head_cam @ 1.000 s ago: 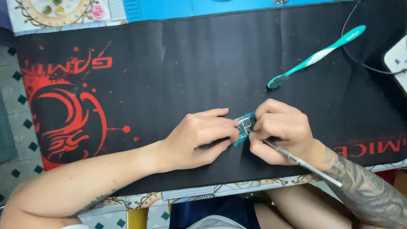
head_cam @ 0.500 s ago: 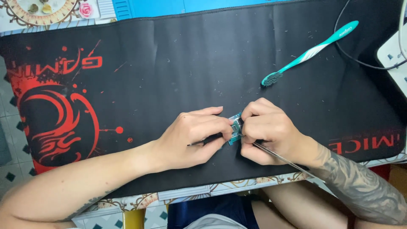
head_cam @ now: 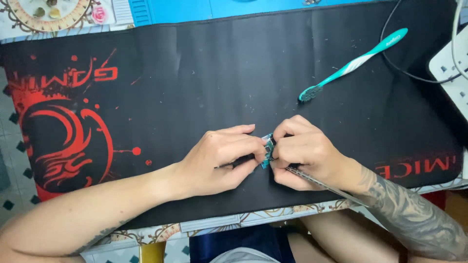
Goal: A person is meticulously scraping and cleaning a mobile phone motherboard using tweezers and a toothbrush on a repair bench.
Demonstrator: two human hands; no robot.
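My left hand (head_cam: 219, 158) and my right hand (head_cam: 304, 156) meet near the front of a black desk mat (head_cam: 195, 87) with red print. Between their fingertips they pinch a small blue part (head_cam: 267, 151) with a metal end, mostly hidden by the fingers. A thin metal tool (head_cam: 317, 181) lies in my right hand, its shaft running back along the wrist. A dark slim piece shows under the fingers of my left hand.
A teal and white toothbrush (head_cam: 353, 63) lies on the mat at the upper right. A white power strip (head_cam: 451, 73) with black cables sits at the right edge. A blue mat (head_cam: 219, 7) and a patterned plate (head_cam: 48, 9) lie along the far edge.
Both hands have stayed together on the small part; the fingers shifted slightly. The view drifted a little, so the hands and toothbrush appear slightly lower in the frame.
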